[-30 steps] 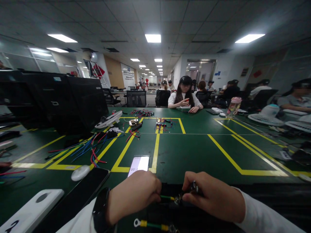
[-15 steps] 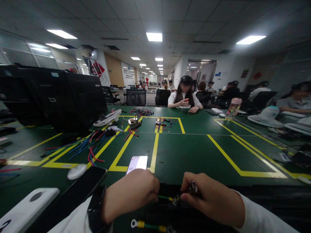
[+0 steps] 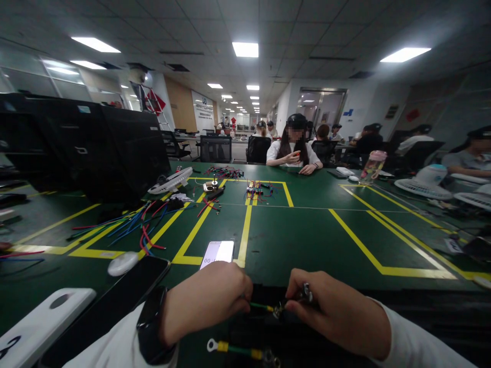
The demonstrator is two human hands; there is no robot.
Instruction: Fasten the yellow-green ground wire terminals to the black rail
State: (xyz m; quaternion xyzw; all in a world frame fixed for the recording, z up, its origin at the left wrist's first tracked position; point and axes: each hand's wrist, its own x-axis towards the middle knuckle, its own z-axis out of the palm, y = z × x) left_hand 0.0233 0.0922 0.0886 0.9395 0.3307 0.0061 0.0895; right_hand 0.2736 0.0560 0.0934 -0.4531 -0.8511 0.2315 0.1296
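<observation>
My left hand (image 3: 207, 301) is closed in a pinch on a green wire with a yellow sleeve (image 3: 261, 307) at the near edge of the green table (image 3: 299, 235). My right hand (image 3: 337, 314) is closed on a small metal part (image 3: 306, 294) at the wire's end. The two hands are close together above a dark object that they mostly hide. A second green-and-yellow wire with a ring terminal (image 3: 233, 350) lies just below the hands. A black watch (image 3: 150, 332) is on my left wrist.
A lit phone (image 3: 218, 252) lies ahead of my left hand on the yellow tape. A dark phone (image 3: 115, 301), a white device (image 3: 42, 322) and a white mouse (image 3: 123, 263) are at left. Loose red and blue wires (image 3: 134, 230) lie beyond. People sit at the far side.
The view has shifted slightly; my hands stay together on the wire and metal part with only small finger movement.
</observation>
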